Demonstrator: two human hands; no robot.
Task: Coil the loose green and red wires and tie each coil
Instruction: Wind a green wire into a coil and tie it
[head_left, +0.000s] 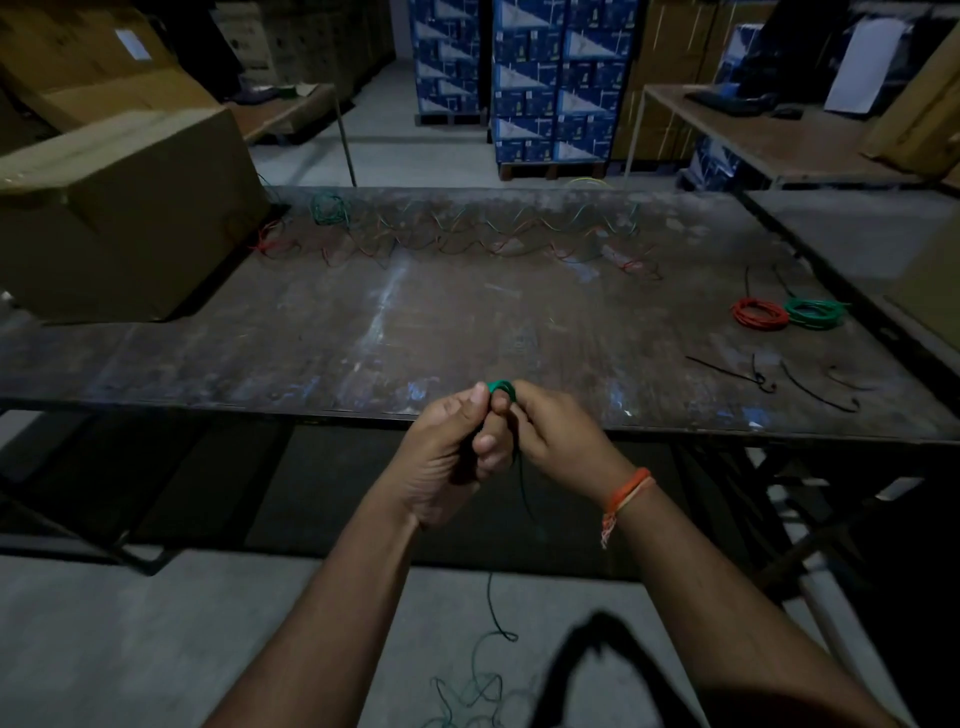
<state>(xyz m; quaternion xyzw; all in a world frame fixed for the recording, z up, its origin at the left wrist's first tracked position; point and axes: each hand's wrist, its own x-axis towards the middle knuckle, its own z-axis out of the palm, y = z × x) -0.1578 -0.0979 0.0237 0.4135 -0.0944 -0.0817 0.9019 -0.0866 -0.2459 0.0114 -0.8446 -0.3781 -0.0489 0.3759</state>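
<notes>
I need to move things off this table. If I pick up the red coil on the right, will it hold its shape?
Probably yes. The red coil lies as a neat flat ring beside the green coil, so it likely lifts in one piece. It looks thin and light, and may sag somewhat. I cannot see for certain whether a tie binds it.

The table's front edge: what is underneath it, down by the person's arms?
Below the table, loose green wire lies tangled on the grey floor, one strand rising to the small green coil both hands pinch. Dark table legs show; the forearms cover the rest.
</notes>
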